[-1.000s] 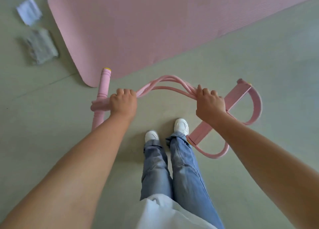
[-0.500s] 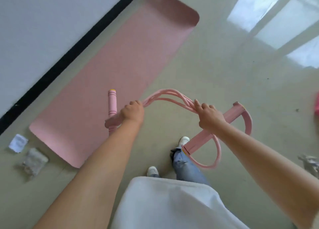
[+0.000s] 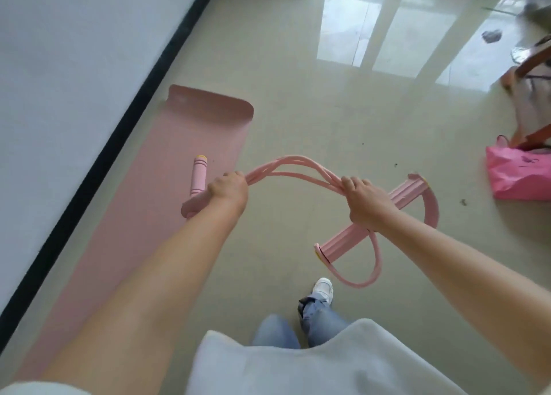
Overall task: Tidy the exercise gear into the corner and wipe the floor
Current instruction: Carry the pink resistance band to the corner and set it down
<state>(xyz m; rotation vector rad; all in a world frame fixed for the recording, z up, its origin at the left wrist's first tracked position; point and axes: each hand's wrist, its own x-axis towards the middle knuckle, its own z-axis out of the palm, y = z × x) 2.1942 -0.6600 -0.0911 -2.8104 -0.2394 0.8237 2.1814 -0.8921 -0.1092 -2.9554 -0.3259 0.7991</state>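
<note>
**Pink pull rope held up in both hands**

The left hand (image 3: 228,189) is closed on the pull rope (image 3: 293,168) by its handle; the right hand (image 3: 365,201) grips the tubes at the foot bar. The rope hangs above the floor (image 3: 298,96), beside the mat (image 3: 167,168) along the wall.

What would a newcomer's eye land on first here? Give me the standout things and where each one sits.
First, the pink pedal resistance band held up mid-frame between the left hand and right hand, its tubes arching between them. Next, the pink yoga mat lying flat on the floor along the wall at left. A bright pink bag sits on the floor at the right edge.
</note>
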